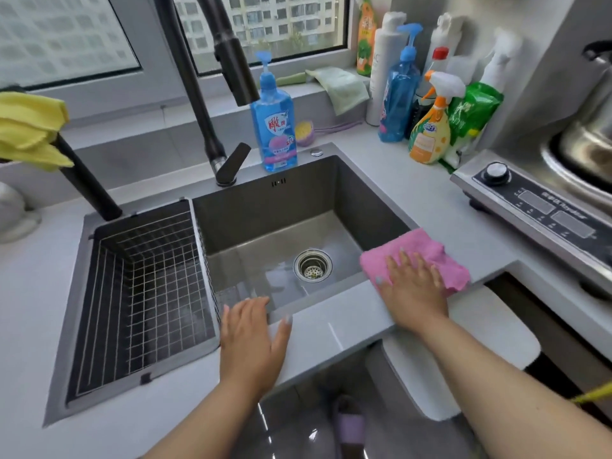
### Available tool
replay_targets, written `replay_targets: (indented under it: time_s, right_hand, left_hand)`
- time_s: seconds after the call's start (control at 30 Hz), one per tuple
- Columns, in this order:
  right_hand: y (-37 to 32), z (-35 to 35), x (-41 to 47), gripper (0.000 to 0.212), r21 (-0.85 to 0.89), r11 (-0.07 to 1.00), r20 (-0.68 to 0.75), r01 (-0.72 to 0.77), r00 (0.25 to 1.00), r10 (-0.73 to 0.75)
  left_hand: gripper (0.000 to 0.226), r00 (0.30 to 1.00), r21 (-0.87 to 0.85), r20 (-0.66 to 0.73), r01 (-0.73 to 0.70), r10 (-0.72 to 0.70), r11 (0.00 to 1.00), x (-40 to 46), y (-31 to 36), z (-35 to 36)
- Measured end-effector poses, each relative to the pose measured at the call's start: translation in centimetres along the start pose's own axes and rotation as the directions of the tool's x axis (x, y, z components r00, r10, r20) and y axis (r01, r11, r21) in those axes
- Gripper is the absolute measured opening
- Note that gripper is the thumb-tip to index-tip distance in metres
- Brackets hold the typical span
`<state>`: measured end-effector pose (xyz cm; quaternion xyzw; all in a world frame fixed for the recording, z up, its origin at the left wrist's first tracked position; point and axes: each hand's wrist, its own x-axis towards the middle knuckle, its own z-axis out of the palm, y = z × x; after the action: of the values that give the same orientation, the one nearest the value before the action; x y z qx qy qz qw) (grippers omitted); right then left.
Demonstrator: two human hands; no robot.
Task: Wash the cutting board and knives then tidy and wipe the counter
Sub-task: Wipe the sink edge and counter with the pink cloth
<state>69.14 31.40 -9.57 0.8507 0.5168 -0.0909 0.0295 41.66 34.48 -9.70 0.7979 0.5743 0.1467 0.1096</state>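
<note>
A pink cloth (427, 251) lies flat on the grey counter (440, 200) at the sink's front right corner. My right hand (412, 286) presses down on it with fingers spread. My left hand (251, 336) rests flat on the counter's front edge, fingers reaching the rim of the sink (298, 200), holding nothing. The sink basin is empty around its metal drain (312, 265). No cutting board or knife is in view.
A wire basket (139, 293) fills the sink's left part. A black faucet (212, 94) arches above. A blue soap bottle (275, 120) stands behind the sink. Several cleaning bottles (427, 104) crowd the back right. An induction cooker (543, 210) with a pot sits right.
</note>
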Motion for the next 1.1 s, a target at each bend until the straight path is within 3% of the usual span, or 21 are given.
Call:
replay_targets:
  time_s: [0.1, 0.27, 0.43, 0.53, 0.73, 0.83, 0.97, 1.1]
  right_hand:
    - [-5.5, 0.6, -3.4, 0.094, 0.031, 0.985, 0.0, 0.168, 0.986, -0.168]
    - [-13.1, 1.4, -7.4, 0.084, 0.074, 0.835, 0.046, 0.545, 0.835, -0.549]
    - [-11.7, 1.8, -6.5, 0.076, 0.053, 0.749, 0.029, 0.66, 0.749, -0.662]
    - [-8.7, 1.2, -4.6, 0.061, 0.012, 0.795, -0.006, 0.606, 0.795, -0.606]
    - [4.0, -0.3, 1.2, 0.089, -0.042, 0.914, -0.002, 0.404, 0.915, -0.404]
    - [8.7, -1.6, 3.4, 0.084, -0.015, 0.95, 0.013, 0.313, 0.95, -0.313]
    - [9.0, -1.6, 3.5, 0.079, -0.013, 0.955, 0.001, 0.297, 0.955, -0.297]
    - [6.0, -0.5, 1.9, 0.083, 0.011, 0.97, -0.035, 0.245, 0.969, -0.244]
  left_hand:
    - [0.074, 1.0, -0.042, 0.002, -0.008, 0.008, 0.999, 0.1, -0.1, 0.1]
    - [0.078, 1.0, -0.126, -0.02, 0.016, -0.018, 0.992, 0.4, -0.6, 0.3]
    - [0.092, 0.999, -0.162, -0.04, 0.024, -0.031, 0.987, 0.2, -1.1, 0.4]
    - [0.083, 0.999, -0.143, -0.032, 0.035, -0.04, 0.989, 0.2, -0.9, 0.4]
    - [0.076, 0.997, -0.111, 0.005, 0.081, -0.081, 0.99, 0.0, -0.3, 0.0]
    - [0.076, 0.995, -0.1, -0.001, 0.099, -0.1, 0.99, -0.1, -0.2, 0.1]
    - [0.075, 0.997, -0.078, -0.008, 0.072, -0.073, 0.994, -0.1, 0.1, -0.1]
    - [0.074, 0.997, -0.177, -0.033, 0.069, -0.076, 0.982, -0.6, 0.2, -0.6]
